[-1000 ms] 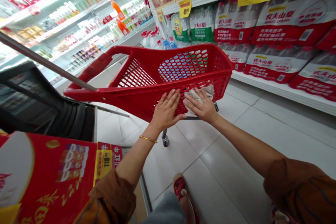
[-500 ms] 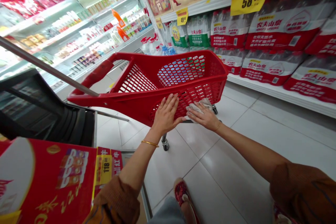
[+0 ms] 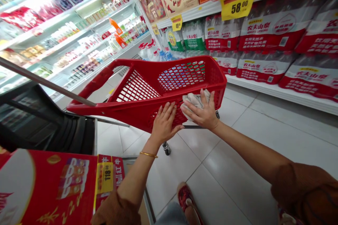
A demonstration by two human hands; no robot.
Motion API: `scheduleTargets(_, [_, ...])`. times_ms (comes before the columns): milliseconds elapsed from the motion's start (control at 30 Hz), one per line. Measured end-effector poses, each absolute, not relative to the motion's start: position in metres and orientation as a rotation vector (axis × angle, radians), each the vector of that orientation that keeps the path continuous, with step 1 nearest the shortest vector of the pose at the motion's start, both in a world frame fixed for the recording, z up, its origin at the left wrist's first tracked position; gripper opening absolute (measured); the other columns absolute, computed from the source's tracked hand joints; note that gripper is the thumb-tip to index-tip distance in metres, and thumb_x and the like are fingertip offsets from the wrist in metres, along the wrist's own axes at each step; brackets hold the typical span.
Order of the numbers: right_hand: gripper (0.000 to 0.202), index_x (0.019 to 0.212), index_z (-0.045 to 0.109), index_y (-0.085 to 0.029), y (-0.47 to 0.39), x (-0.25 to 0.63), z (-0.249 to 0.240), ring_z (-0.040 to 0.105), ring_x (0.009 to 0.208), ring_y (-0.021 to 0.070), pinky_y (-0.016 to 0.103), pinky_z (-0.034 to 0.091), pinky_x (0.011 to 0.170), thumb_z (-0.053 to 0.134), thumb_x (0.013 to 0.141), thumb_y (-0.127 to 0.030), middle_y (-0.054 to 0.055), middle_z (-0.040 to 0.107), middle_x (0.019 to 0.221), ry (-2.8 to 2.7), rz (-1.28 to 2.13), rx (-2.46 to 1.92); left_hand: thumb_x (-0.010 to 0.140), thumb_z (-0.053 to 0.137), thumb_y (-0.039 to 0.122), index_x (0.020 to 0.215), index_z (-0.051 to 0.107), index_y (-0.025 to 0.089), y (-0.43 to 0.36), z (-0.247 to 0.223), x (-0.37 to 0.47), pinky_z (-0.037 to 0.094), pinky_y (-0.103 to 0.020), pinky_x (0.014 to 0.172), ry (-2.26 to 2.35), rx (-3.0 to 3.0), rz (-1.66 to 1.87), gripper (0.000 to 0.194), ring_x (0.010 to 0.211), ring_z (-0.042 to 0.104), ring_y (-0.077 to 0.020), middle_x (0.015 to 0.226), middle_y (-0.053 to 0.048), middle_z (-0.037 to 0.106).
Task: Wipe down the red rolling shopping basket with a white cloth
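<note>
A red plastic shopping cart (image 3: 126, 107) with mesh sides stands in front of me, its handle towards the left. My left hand (image 3: 164, 123) lies flat against its near side, fingers stretched out and holding nothing. Further right, my right hand (image 3: 205, 114) presses a crumpled pale grey cloth (image 3: 188, 100) against the same side, close below the rim. The fingers are spread over the cloth, which covers part of the mesh there.
Shrink-wrapped bottled water (image 3: 271, 31) fills the shelf at right, under a yellow price tag (image 3: 239, 3). A lit display shelf (image 3: 79, 24) runs along the left. Nearer are a black crate-like basket (image 3: 47, 119) and a red carton (image 3: 52, 182).
My right hand has slid the cloth up the cart's side towards the rim, and more of the cloth shows. My left hand stays flat on the cart. The view has shifted slightly.
</note>
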State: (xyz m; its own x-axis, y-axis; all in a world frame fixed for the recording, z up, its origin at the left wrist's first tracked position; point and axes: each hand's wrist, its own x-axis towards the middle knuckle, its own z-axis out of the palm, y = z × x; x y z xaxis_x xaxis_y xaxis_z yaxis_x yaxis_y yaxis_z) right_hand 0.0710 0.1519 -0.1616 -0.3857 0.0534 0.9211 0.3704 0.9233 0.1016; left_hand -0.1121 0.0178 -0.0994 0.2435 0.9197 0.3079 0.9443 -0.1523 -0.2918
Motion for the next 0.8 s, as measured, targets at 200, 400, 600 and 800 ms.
scheduleTargets(200, [0.054,0.138,0.05,-0.04,0.151,0.073,-0.18,0.0,0.148,0.0397,0.077,0.022,0.111,0.066,0.088,-0.025,-0.003,0.045,0.151,-2.043,-0.205,-0.323,0.094,0.044,0.061,0.149,0.033,0.008,0.02,-0.094,-0.112,0.022,-0.047,0.12,-1.687,-2.111,-0.072,0.078,0.147,0.027,-0.0315,0.152,-0.02,0.039])
scheduleTargets(400, [0.052,0.135,0.054,-0.036,0.155,0.078,-0.206,0.017,0.148,0.0354,0.071,0.029,0.111,0.064,0.088,-0.015,0.001,0.051,0.147,-2.083,-0.123,-0.241,0.094,0.044,0.06,0.15,0.031,0.009,0.02,-0.097,-0.115,0.023,-0.048,0.119,-1.692,-2.112,-0.1,0.077,0.148,0.024,-0.0311,0.153,-0.02,0.039])
scheduleTargets(600, [0.05,0.133,0.056,-0.035,0.155,0.081,-0.228,0.022,0.146,0.0341,0.069,0.031,0.111,0.064,0.088,-0.013,0.002,0.054,0.144,-2.108,-0.102,-0.223,0.095,0.043,0.061,0.15,0.031,0.009,0.021,-0.1,-0.115,0.022,-0.048,0.12,-1.685,-2.113,-0.133,0.076,0.149,0.021,-0.0308,0.153,-0.02,0.038])
scheduleTargets(800, [0.045,0.131,0.059,-0.031,0.16,0.086,-0.245,0.022,0.146,0.0339,0.067,0.037,0.109,0.061,0.09,-0.011,0.004,0.053,0.144,-2.115,-0.158,-0.168,0.096,0.042,0.059,0.151,0.028,0.01,0.022,-0.101,-0.116,0.024,-0.051,0.119,-1.703,-2.127,-0.148,0.076,0.149,0.019,-0.0318,0.154,-0.02,0.037])
